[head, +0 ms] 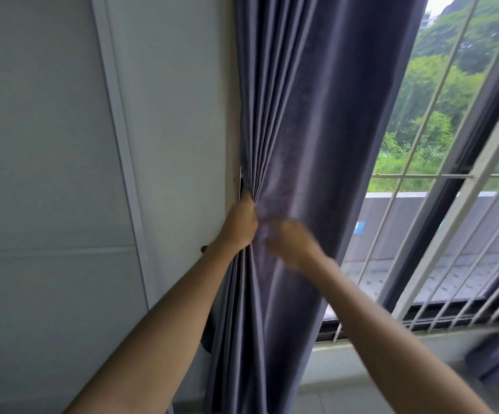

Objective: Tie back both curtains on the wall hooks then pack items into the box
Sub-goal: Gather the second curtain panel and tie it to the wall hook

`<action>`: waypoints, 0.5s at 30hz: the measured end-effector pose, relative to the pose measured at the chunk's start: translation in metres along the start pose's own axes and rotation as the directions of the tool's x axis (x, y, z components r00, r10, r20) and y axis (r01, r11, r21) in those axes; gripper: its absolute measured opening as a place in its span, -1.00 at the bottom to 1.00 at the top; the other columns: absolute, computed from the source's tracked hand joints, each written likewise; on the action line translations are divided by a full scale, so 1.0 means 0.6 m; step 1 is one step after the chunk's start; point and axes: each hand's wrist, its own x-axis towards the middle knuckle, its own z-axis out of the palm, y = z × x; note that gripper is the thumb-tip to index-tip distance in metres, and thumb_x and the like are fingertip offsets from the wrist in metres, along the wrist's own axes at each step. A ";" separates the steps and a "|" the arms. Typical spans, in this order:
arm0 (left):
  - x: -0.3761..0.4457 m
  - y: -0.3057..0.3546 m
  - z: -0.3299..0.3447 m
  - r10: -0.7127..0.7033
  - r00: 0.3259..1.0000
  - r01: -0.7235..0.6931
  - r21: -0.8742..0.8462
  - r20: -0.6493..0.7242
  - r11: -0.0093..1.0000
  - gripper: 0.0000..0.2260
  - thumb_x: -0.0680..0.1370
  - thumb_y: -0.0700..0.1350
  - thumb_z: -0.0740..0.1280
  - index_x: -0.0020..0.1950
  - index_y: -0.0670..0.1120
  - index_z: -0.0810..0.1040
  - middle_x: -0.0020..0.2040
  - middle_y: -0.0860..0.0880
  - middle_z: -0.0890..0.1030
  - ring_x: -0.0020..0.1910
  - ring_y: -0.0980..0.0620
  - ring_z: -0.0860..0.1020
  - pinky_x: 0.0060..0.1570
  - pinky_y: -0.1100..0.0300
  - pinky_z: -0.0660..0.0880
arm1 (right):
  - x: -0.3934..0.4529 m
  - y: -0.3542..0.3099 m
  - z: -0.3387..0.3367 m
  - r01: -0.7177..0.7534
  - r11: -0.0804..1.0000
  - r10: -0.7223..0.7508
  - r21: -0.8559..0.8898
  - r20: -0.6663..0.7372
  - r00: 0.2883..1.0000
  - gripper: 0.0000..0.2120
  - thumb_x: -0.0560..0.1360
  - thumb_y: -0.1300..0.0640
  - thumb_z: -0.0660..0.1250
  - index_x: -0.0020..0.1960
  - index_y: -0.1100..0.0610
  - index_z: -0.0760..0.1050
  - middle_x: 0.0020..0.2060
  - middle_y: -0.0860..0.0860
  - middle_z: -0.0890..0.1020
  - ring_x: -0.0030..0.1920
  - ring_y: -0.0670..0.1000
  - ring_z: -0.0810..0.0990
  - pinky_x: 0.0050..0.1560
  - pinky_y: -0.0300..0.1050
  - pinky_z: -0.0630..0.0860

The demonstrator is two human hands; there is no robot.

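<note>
The left hand [242,222] is gripping the gathered curtain [311,121] against the wall hook [242,183] to secure it, while the blurred right hand [290,245] is lying open on the curtain.

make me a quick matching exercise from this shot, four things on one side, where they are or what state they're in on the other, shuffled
Things:
1. left hand
2. right hand
3. curtain
4. window bars

States or places:
A. white, in front of green trees
B. grips the gathered folds next to the wall
C. blue-grey, bunched toward the wall
D. blurred, in front of the fabric; grip unclear

Pairs: 1-B, 2-D, 3-C, 4-A
</note>
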 end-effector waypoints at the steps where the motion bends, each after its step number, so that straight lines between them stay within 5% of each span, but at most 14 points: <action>1: -0.001 0.000 0.002 0.008 1.000 -0.008 -0.022 0.002 1.000 -0.64 0.57 -0.33 0.13 0.37 -0.31 0.33 0.06 -0.27 0.58 0.02 -0.19 0.57 0.08 0.06 0.52 | 0.009 0.007 -0.046 0.051 0.999 -0.044 0.014 -0.316 0.948 -0.63 0.47 0.16 0.32 0.27 0.15 0.50 0.23 0.16 0.55 0.20 0.21 0.53 0.18 0.02 0.49; 2: -0.002 0.001 0.004 0.013 1.000 -0.012 -0.047 0.007 0.999 -0.65 0.58 -0.32 0.13 0.37 -0.31 0.33 0.08 -0.25 0.58 0.03 -0.16 0.57 0.10 0.09 0.51 | 0.018 0.017 -0.090 0.099 0.995 -0.086 -0.010 -0.585 0.807 -0.61 0.46 0.16 0.32 0.28 0.18 0.50 0.26 0.19 0.52 0.24 0.24 0.49 0.25 0.06 0.44; 4: -0.001 -0.001 0.008 0.013 1.000 -0.013 -0.060 0.002 0.998 -0.67 0.59 -0.30 0.12 0.37 -0.31 0.33 0.07 -0.24 0.58 0.02 -0.14 0.58 0.06 0.16 0.49 | 0.029 0.040 -0.170 0.103 0.994 -0.021 0.045 -0.824 0.566 -0.45 0.44 0.08 0.37 0.39 0.17 0.37 0.41 0.14 0.34 0.43 0.21 0.28 0.46 -0.04 0.20; 6: 0.002 -0.004 0.010 0.009 1.000 -0.009 -0.058 -0.003 0.998 -0.66 0.60 -0.31 0.11 0.38 -0.31 0.31 0.06 -0.23 0.58 0.00 -0.15 0.58 0.02 0.19 0.47 | 0.049 0.076 -0.229 0.086 0.978 0.120 0.190 -0.849 0.514 -0.18 0.37 0.00 0.46 0.50 0.20 0.17 0.48 0.13 0.21 0.51 0.14 0.13 0.46 -0.35 -0.01; 8: 0.006 -0.007 0.010 0.006 1.000 -0.006 -0.047 0.004 0.999 -0.67 0.61 -0.31 0.10 0.38 -0.31 0.31 0.06 -0.24 0.57 0.01 -0.16 0.57 0.01 0.21 0.46 | 0.074 0.121 -0.253 0.053 0.899 0.322 0.435 -0.738 0.593 0.04 0.29 -0.05 0.55 0.55 0.18 0.00 0.49 0.15 0.22 0.48 0.08 0.19 0.42 -0.38 0.10; 10: 0.007 -0.010 0.011 0.009 1.000 -0.009 -0.042 0.001 0.999 -0.66 0.61 -0.32 0.10 0.38 -0.32 0.31 0.08 -0.26 0.56 0.03 -0.18 0.57 0.03 0.21 0.45 | 0.092 0.157 -0.253 0.010 0.746 0.458 0.665 -0.525 0.717 0.05 0.18 -0.06 0.61 0.51 0.09 0.12 0.38 0.11 0.44 0.34 0.07 0.45 0.33 -0.07 0.43; 12: 0.007 -0.012 0.010 0.007 1.000 -0.007 -0.035 -0.005 0.999 -0.64 0.60 -0.34 0.09 0.40 -0.31 0.29 0.10 -0.28 0.56 0.05 -0.19 0.56 0.06 0.19 0.45 | 0.097 0.169 -0.226 -0.081 0.684 0.479 0.725 -0.364 0.799 -0.31 0.22 0.13 0.57 0.30 0.13 0.41 0.12 0.07 0.62 0.10 0.09 0.61 0.09 0.05 0.59; 15: 0.005 -0.008 0.010 0.030 1.000 -0.030 -0.065 0.001 0.997 -0.63 0.60 -0.33 0.07 0.42 -0.28 0.28 0.15 -0.26 0.55 0.09 -0.17 0.55 0.12 0.20 0.44 | 0.089 0.151 -0.169 -0.240 0.754 0.493 0.611 -0.285 0.822 -0.75 0.34 0.34 0.33 -0.02 0.14 0.54 -0.13 0.09 0.62 -0.08 0.16 0.60 -0.13 0.02 0.56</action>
